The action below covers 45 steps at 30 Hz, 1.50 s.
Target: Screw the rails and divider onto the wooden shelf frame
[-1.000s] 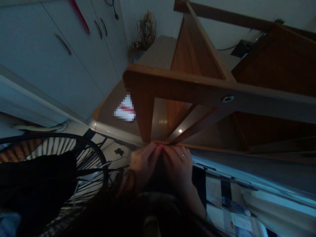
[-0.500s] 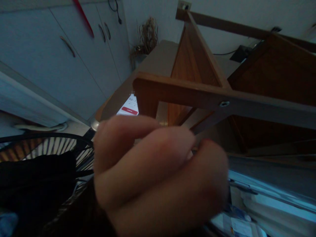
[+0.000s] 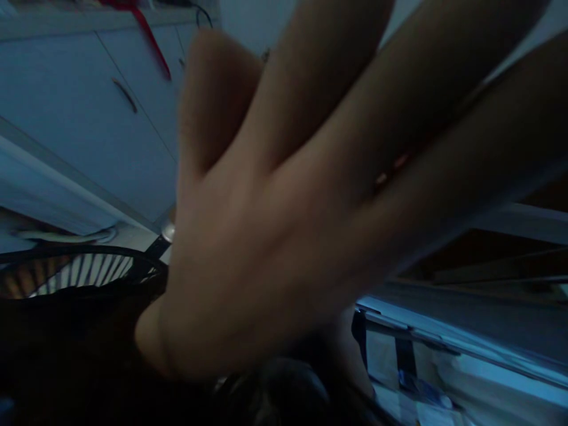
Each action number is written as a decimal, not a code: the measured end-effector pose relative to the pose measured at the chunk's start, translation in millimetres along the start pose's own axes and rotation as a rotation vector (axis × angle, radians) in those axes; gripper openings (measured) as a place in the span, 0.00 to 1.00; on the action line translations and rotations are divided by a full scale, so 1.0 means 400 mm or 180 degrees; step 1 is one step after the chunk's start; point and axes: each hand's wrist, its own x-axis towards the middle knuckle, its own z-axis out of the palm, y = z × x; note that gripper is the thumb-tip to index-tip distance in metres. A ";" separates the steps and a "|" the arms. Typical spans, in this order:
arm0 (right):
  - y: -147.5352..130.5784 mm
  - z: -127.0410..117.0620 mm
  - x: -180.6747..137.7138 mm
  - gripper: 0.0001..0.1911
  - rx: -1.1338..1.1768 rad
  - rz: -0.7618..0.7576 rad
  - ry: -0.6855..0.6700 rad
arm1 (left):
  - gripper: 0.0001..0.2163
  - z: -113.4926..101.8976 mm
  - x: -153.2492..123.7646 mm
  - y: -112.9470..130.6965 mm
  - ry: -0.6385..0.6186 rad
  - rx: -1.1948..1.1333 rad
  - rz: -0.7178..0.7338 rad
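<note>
My left hand (image 3: 275, 231) fills the middle of the head view, very close to the camera, its back towards me. Its fingers stretch towards the upper right, spread apart, and nothing shows in them. One shorter finger at the upper left is bent. A blurred strip of skin (image 3: 352, 355) appears below the palm; it may be the thumb. Under the hand is a dark, rounded shape (image 3: 293, 384) too dim to name. The hand hides most of the wooden furniture and the phone behind it. My right hand does not show.
Pale cabinets (image 3: 89, 112) with curved handles line the left side, with a red strap (image 3: 148, 41) hanging over one. A black slatted chair (image 3: 95, 269) stands at lower left. At lower right, an open drawer or shelf (image 3: 488, 355) holds pale items.
My left hand was curled in front of a wooden frame and a lit phone. Now its fingers have straightened and spread to the upper right, covering both. The picture is darker.
</note>
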 end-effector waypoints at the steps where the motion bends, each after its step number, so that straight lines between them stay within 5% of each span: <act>1: 0.001 0.001 0.001 0.06 0.0066 -0.0039 0.0075 | 0.14 -0.013 0.001 0.021 0.0209 0.0172 0.0209; 3: 0.003 0.002 0.005 0.04 0.0155 -0.0117 0.0217 | 0.26 -0.019 0.006 0.044 0.0624 0.0871 0.0837; 7: 0.002 0.003 0.012 0.04 0.0085 -0.0179 0.0319 | 0.34 0.013 0.028 0.020 0.0580 0.1637 0.1465; 18: 0.001 0.002 0.009 0.05 -0.0057 -0.0112 0.0241 | 0.22 0.007 0.064 0.004 0.0021 0.0759 0.1255; 30: 0.007 -0.009 -0.027 0.09 -0.0272 -0.0213 0.0401 | 0.27 0.000 0.058 0.002 0.0055 0.1168 0.1604; 41: -0.023 0.009 -0.043 0.05 -0.0130 -0.0175 0.0303 | 0.18 -0.022 0.041 0.031 -0.0208 0.1000 0.1295; 45: -0.031 0.015 -0.044 0.04 -0.0089 -0.0299 0.0238 | 0.23 -0.022 0.036 0.039 -0.0132 0.1335 0.1289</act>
